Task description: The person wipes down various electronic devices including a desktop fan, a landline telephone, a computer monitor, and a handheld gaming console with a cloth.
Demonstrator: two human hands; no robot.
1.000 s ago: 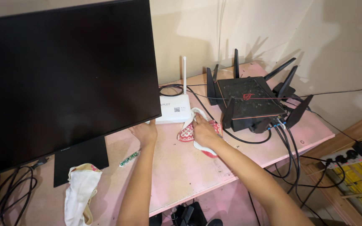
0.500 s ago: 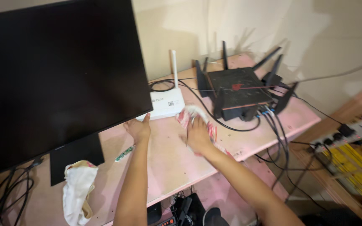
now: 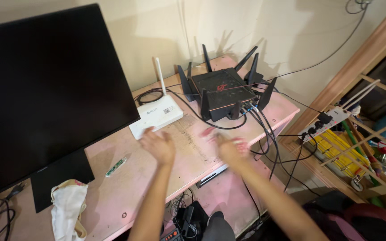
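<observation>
My left hand [image 3: 159, 145] hovers blurred over the pink desk [image 3: 126, 196], fingers apart and holding nothing, just in front of a white router [image 3: 157, 114] with one upright antenna. My right hand [image 3: 229, 150] is also blurred, near the desk's front right edge. It presses a red-and-white cloth [image 3: 243, 143], of which only smeared patches show. A black router [image 3: 220, 91] with several antennas stands behind my right hand, apart from it.
A large dark monitor [image 3: 45, 98] fills the left. A white rag [image 3: 68, 212] and a small green circuit strip [image 3: 115, 166] lie near its stand. Cables hang from the black router to a power strip [image 3: 329, 119] at the right, by a wooden frame.
Both hands have pulled back toward me from the routers. The right hand swept the cloth to the right and nearer the front edge. The camera view shifted right.
</observation>
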